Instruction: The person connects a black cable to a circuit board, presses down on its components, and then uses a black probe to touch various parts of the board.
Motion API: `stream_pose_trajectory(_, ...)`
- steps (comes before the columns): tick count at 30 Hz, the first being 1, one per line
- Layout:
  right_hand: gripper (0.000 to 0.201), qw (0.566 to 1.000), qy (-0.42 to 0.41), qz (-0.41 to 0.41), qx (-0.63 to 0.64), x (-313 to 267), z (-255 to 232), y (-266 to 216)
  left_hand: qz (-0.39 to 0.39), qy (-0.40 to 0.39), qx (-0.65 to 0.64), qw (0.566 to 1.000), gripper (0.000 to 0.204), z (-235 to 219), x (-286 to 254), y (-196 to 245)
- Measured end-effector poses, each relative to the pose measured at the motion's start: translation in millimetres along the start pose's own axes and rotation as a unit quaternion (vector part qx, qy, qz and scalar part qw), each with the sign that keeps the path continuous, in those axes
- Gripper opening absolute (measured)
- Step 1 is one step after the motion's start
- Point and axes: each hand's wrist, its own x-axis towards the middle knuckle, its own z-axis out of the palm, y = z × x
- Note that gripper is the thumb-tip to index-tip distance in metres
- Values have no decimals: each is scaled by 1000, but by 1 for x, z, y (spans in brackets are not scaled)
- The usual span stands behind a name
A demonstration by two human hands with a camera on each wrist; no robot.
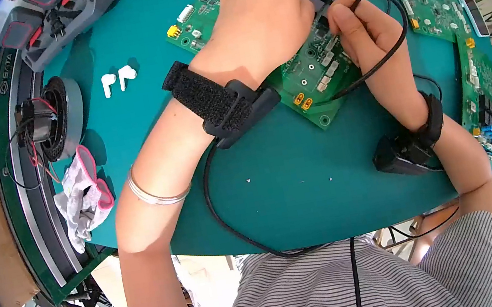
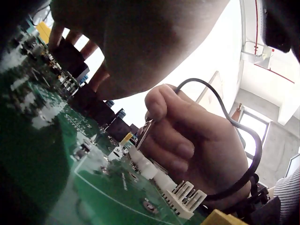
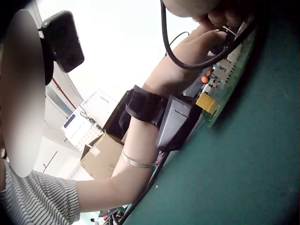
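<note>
A green circuit board (image 1: 311,77) with black blocks and white sockets lies on the green mat. My left hand (image 1: 265,13) is palm down over it, its spread fingers (image 2: 96,77) resting on the black blocks (image 2: 96,108) along the far part. My right hand (image 1: 369,35) pinches a slim metallic piece (image 2: 144,133) between thumb and forefinger, its lower end down among the parts beside a row of white sockets (image 2: 157,176). What kind of piece it is, I cannot tell. A black cable (image 1: 403,16) loops over the right hand and back toward the yellow connectors (image 1: 304,101).
More circuit boards (image 1: 425,0) lie along the right side, near a phone-like slab (image 1: 467,2). White earbuds (image 1: 118,79), a glove (image 1: 83,193) and a round black coil (image 1: 57,116) are on the left. A grey tool case (image 1: 65,27) sits at the back left.
</note>
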Motion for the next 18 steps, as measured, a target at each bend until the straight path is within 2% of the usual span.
stream_pose_trajectory(5,23,1000,0,0,-1,0,0,0,2,7,13,1000,34,2,0,-1)
stream_pose_trajectory(10,25,998,1,24,50,1,-2,4,2,11,8,1000,34,2,0,-1)
stream_pose_trajectory(18,24,1000,5,23,10,1,-1,0,-2,6,-1,1000,35,2,1,-1)
